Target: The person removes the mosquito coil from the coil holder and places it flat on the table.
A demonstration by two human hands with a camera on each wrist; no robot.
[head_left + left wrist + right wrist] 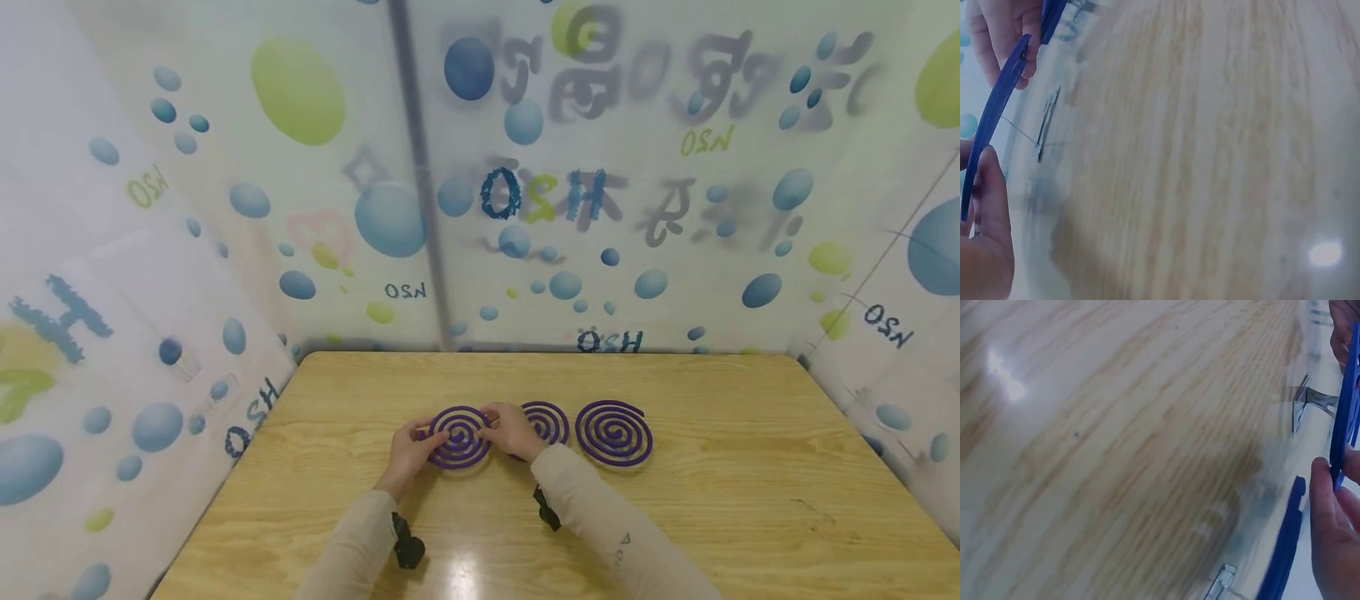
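Observation:
A purple mosquito coil [457, 435] is held between both hands, seen edge-on in the left wrist view. My left hand [407, 457] pinches its left edge, thumb on the near face. On the opposite edge, my right hand [514, 430] grips it between thumb and fingers. Close below the coil is a small metal stand [1046, 125], whose thin prong reaches up to the coil in the left wrist view. A second coil [553, 421] stands just behind the right hand, which partly hides it. Further right is a third coil [615, 433], face toward me.
The wooden table [720, 517] meets printed walls [510, 317] at the back and sides. Another metal stand [1220, 582] shows near the second coil in the right wrist view. Dark wrist cameras [408, 550] hang below both sleeves.

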